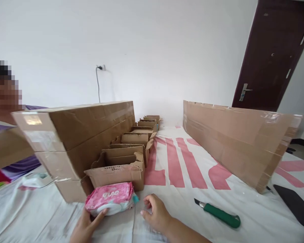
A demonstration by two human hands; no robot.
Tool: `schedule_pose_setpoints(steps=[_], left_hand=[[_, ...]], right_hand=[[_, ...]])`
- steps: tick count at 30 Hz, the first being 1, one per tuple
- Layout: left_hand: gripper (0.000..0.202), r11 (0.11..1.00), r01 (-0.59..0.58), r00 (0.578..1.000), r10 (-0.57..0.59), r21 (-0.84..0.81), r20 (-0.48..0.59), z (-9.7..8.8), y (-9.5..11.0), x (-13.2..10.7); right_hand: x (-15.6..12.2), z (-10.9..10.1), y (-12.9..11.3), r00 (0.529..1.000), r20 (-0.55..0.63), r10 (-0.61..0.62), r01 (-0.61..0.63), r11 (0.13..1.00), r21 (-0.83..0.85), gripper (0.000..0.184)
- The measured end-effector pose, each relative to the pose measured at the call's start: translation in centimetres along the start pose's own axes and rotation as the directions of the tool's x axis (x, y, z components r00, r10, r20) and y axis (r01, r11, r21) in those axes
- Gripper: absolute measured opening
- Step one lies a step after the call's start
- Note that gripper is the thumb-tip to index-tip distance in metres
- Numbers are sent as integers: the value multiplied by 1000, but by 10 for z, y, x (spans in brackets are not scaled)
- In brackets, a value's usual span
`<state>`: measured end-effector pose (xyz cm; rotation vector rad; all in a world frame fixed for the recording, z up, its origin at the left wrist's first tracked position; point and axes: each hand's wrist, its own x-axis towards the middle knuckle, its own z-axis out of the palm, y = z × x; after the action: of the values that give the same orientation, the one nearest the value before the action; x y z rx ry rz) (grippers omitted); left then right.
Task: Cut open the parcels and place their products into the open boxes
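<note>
A plain indoor room with a makeshift cardboard setup; home or office, it is hard to tell.
A bare white wall (154,50) carries a socket (104,68) with a plugged-in cable (98,86), and at far right is a dark brown door (271,57) with a metal lever handle (244,91). On the cloth-covered tabletop (179,202), patterned in large red shapes, open cardboard boxes (119,173) line up beside a taped cardboard block (96,128) at left; a green utility knife (221,215) lies near right.

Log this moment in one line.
left hand: holding pink packet | right hand: beside packet, apart | green cutter: on cloth, blade out
</note>
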<state>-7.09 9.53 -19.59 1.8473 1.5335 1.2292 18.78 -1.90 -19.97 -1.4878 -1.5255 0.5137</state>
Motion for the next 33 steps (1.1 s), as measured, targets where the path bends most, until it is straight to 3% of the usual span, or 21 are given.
schedule_pose_setpoints(steps=[9, 14, 20, 27, 33], left_hand=[[58, 990, 47, 990, -64, 132, 128, -5, 4, 4], [59, 991, -79, 996, 74, 107, 50, -3, 14, -1], [77, 988, 5, 1000, -1, 155, -27, -8, 24, -11], [50, 990, 56, 998, -59, 128, 25, -14, 30, -13], [45, 998, 43, 999, -44, 54, 31, -14, 26, -13]], right_hand=[[3, 5, 4, 999, -10, -36, 36, 998, -58, 27], [2, 5, 2, 998, -11, -61, 60, 994, -96, 24], [1, 3, -4, 995, -14, -96, 94, 987, -132, 23], [-1, 2, -5, 991, -7, -135, 131, 974, -182, 23], [-5, 2, -7, 986, 11, -164, 162, 958, -235, 21]])
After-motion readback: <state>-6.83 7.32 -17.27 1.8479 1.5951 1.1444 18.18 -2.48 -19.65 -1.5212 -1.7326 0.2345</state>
